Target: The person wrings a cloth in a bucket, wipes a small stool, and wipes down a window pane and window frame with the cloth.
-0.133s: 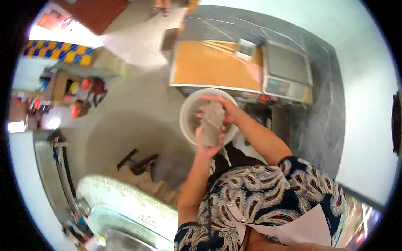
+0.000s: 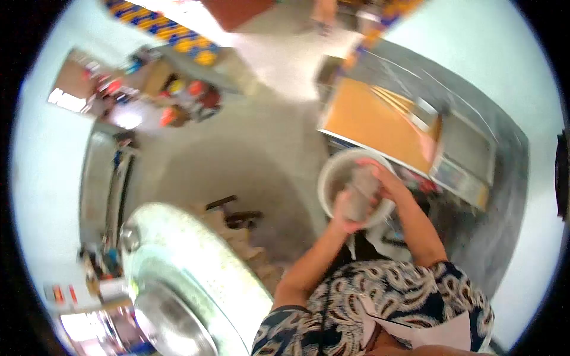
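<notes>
A soft-looking grey-brown lump (image 2: 361, 193) is held between my two hands above a white bucket (image 2: 326, 199). I cannot tell whether it is dough or clay. My left hand (image 2: 345, 215) cups its lower, near end with fingers curled round it. Along its far right side my right hand (image 2: 380, 176) wraps over the upper end. The bucket stands beside an orange-brown board (image 2: 365, 121), and its inside is partly hidden by my hands and the lump.
On the grey marbled counter (image 2: 504, 225) lie light wooden sticks (image 2: 392, 99), a small white box (image 2: 423, 113) and a weighing scale (image 2: 466, 151). A metal bowl (image 2: 172, 320) sits on the pale rounded surface at lower left. A dark low object (image 2: 234, 213) is on the floor.
The view has swung to the left and tilted, so the room appears shifted right and blurred. Both hands still hold the lump over the bucket.
</notes>
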A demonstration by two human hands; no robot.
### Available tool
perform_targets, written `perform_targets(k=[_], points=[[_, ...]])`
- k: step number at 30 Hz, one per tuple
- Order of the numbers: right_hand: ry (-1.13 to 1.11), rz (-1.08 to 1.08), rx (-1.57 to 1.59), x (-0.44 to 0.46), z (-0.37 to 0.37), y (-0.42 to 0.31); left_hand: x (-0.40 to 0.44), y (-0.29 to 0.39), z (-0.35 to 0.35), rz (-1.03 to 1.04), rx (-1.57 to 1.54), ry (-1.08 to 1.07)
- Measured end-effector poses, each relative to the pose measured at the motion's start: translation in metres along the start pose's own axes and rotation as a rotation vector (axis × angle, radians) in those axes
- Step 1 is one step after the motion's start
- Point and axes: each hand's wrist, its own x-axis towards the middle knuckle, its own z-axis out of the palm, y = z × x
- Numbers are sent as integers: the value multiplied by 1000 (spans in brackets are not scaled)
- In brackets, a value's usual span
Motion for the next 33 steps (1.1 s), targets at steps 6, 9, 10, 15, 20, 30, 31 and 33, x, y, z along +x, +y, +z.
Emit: perform_targets(k=[6, 9, 10, 15, 20, 30, 31, 33], points=[[248, -26, -176, 73, 56, 15, -42, 86, 23, 59, 648, 184], [221, -58, -168, 91, 61, 27, -55, 96, 51, 135, 986, 216], [213, -58, -206, 98, 54, 24, -47, 98, 60, 181, 1112, 186], [278, -105, -293, 118, 32, 29, -20, 103, 62, 341, 1536, 238], [363, -151, -439, 137, 14, 45, -7, 100, 65, 336, 1785, 460], [460, -417, -1092, 139, 26, 61, 9, 85, 27, 424, 1942, 782], [470, -384, -1132, 136, 32, 57, 10, 86, 24, 420, 1957, 780], [447, -357, -1109, 138, 17, 66, 13, 90, 7, 446, 1952, 796]])
